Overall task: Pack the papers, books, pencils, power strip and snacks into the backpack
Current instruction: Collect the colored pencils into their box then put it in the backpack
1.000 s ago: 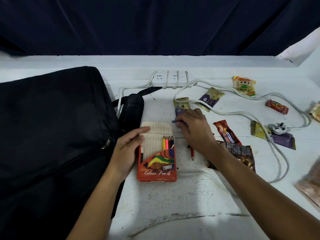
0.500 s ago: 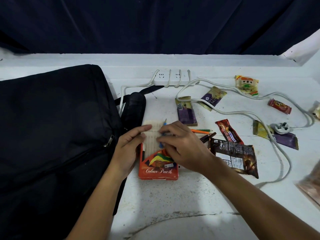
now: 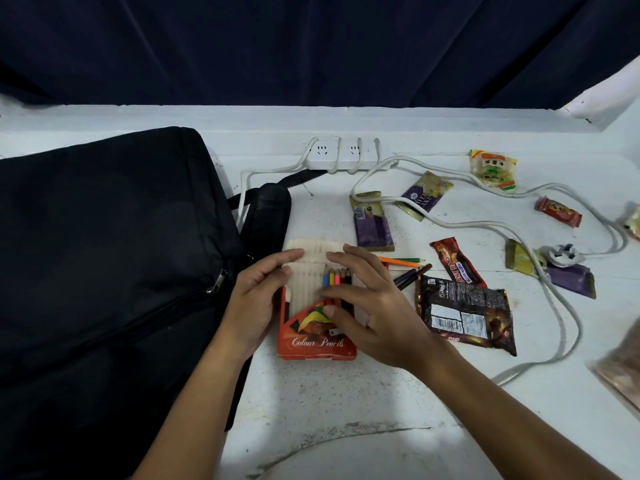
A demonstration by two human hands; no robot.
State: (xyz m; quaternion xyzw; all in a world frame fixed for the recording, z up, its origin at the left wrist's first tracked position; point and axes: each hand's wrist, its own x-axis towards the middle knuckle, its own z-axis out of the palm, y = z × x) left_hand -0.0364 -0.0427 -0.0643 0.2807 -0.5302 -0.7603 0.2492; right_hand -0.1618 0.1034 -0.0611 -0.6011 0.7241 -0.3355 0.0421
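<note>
- While the left hand (image 3: 256,299) braces the orange pencil box (image 3: 317,327) at frame centre, fingers straight against its left edge, that box can't slide.
- Right hand (image 3: 367,306) lies spread over the box, fingers relaxed, gripping nothing, apparently seating the pencils in the tray (image 3: 336,278).
- Loose pencils (image 3: 403,263) wait just right of it.
- Backpack (image 3: 104,271) fills the left, looking zipped; power strip (image 3: 341,155) sits upper centre, snacks (image 3: 465,306) scattered right.
</note>
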